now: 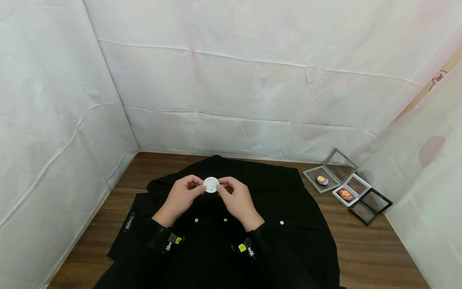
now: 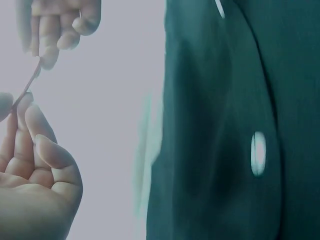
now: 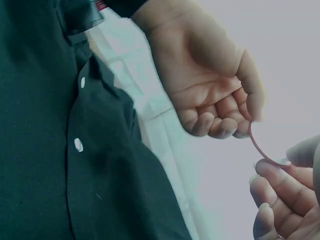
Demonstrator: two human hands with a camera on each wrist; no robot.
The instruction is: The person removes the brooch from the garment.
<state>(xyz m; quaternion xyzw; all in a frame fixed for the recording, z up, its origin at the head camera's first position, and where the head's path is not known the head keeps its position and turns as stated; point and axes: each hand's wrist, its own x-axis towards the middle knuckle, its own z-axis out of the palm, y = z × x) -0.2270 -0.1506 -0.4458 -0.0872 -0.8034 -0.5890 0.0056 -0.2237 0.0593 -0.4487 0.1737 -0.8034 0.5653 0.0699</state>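
Note:
Between both hands a small round badge (image 1: 211, 185) is held up, its white, rimmed back facing the head camera. My left hand (image 1: 182, 198) pinches its left edge between thumb and fingers. On the opposite edge, the thumb and fingers of my right hand (image 1: 241, 200) pinch it too. The right wrist view shows the badge (image 3: 258, 148) edge-on as a thin red curve; its front is hidden from the head camera. Under the hands a black shirt (image 1: 260, 184) with white buttons (image 1: 282, 222) is spread on the wooden table (image 1: 364, 257).
At the table's right stand several opened square cases: a grey case (image 1: 306, 174) with a purple badge (image 1: 322, 180), a white case (image 1: 363, 182) with a red-orange badge (image 1: 346, 195), and a black case (image 1: 389, 204). White sheeting (image 1: 231, 92) encloses the back and sides.

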